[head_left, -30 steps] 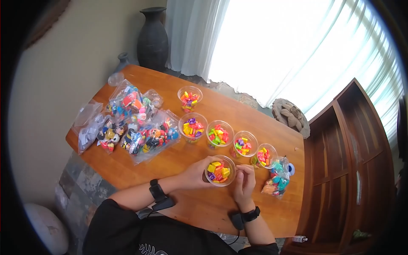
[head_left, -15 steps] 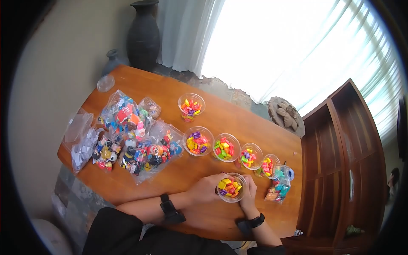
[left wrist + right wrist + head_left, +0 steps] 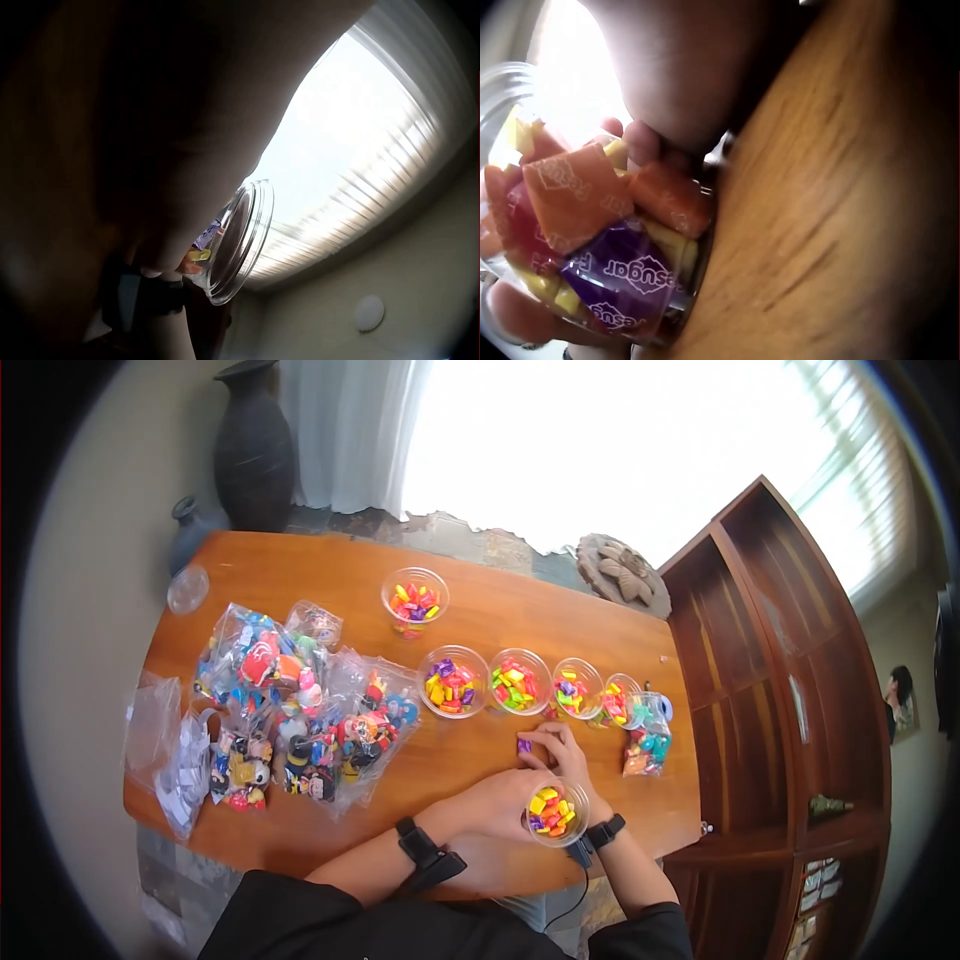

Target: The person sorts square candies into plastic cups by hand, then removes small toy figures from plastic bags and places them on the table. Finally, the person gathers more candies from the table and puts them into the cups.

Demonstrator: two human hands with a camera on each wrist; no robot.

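Observation:
My left hand (image 3: 503, 803) grips a clear plastic cup (image 3: 583, 832) near the table's front edge. Wrapped candies (image 3: 550, 812) in yellow, orange, red and purple fill its lower part. The right wrist view shows this cup (image 3: 501, 101) up close, with left-hand fingers (image 3: 525, 311) round it. Beyond the cup, my right hand (image 3: 566, 757) pinches a purple wrapped candy (image 3: 524, 745) between thumb and finger, close over the table. Dark skin-side shadow fills much of the left wrist view, where the cup's rim (image 3: 259, 240) shows.
Several candy-filled cups stand in a row, including one with green candies (image 3: 517, 685); another cup (image 3: 415, 602) stands farther back. Bags of small toy figures (image 3: 262, 670) cover the table's left side. A smaller bag (image 3: 647, 748) lies at the right, near a wooden shelf (image 3: 740, 610).
The right hand has moved from beside the cup to beyond it and now pinches a purple candy. The left hand still holds the cup. The head view has shifted and turned.

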